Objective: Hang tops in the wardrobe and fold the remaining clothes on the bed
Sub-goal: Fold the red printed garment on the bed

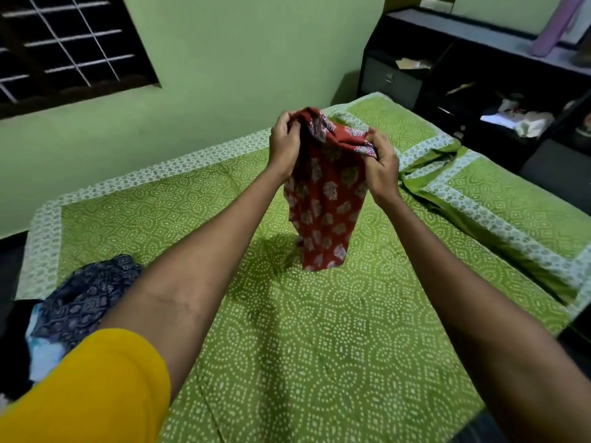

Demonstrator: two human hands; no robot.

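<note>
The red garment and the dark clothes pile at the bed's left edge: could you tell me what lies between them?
In the head view, only green bedspread, crossed by the left forearm, lies between the red garment and the dark pile.

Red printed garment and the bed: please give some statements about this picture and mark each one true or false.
1. Both hands, left and right, grip the red printed garment at its top edge. True.
2. The garment lies flat on the bed. False: it hangs from the hands over the green bedsheet.
3. A dark blue patterned cloth lies at the left side of the bed. True.
4. The bedsheet is plain white. False: it is green with white dotted patterns.
</note>
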